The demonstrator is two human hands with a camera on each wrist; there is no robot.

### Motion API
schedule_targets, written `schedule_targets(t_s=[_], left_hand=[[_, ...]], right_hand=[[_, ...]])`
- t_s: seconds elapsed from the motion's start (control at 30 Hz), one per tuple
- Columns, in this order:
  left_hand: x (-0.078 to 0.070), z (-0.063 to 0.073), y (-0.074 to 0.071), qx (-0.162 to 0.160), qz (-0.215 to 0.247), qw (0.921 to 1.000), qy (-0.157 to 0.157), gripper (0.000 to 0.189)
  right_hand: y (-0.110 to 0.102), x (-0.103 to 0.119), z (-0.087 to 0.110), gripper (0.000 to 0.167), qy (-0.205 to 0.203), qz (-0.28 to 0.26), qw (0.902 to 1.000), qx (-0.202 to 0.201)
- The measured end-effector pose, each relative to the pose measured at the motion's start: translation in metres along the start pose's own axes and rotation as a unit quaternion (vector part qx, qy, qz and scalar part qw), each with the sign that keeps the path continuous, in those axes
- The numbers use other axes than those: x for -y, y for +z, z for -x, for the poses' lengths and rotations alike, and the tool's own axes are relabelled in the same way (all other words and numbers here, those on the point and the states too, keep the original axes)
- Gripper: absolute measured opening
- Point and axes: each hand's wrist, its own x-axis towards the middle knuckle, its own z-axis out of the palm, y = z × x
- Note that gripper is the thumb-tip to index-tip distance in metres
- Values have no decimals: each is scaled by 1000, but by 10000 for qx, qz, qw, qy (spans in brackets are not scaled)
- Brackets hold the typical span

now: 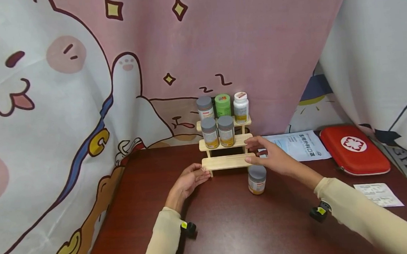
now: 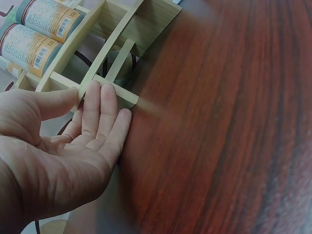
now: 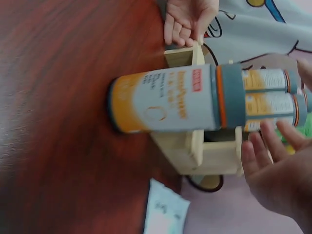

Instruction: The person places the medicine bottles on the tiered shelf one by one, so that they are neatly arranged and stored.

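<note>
A three-tier wooden display stand (image 1: 224, 162) stands at the back of the table. My left hand (image 1: 192, 177) pinches the left end of its lowest step, thumb on top and fingers against the side (image 2: 100, 109). At the right end is my right hand (image 1: 272, 156), fingers spread and slightly bent, with nothing in its grasp (image 3: 282, 165). Two grey-lidded jars (image 1: 209, 134) occupy the middle step. Along the top step are another grey-lidded jar (image 1: 205, 107), a green jar (image 1: 223, 105) and a white bottle (image 1: 241, 109). One more grey-lidded jar (image 1: 257, 180) sits upright on the table, front right of the stand.
Right of the stand lie a white-and-blue mask packet (image 1: 300, 145) and a red zipped case (image 1: 355, 149) with a white emblem. A white printed sheet (image 1: 378, 194) is nearer the right edge. A patterned pink curtain (image 1: 239, 40) hangs behind the brown table (image 1: 226, 237).
</note>
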Motion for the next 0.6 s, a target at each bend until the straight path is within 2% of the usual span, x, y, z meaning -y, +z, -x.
schedule_targets(t_s=[0.2,0.33,0.43,0.6], left_hand=[[1,-1,-1,9,25,10000,-6,21],[1,-1,-2,2,44,10000,6,19],[1,-1,-1,-4,34,10000,14,18],[2,-2,-1,-14,24,10000,10,20]], right_hand=[[-4,-24,14,68,-89,-319,9982,501],[-4,-35,22,73,-63,-294,9972,682],[-3,-40,27,73,-39,-218,9967,786],[2,-50,32,68,-55,-403,9943,986]])
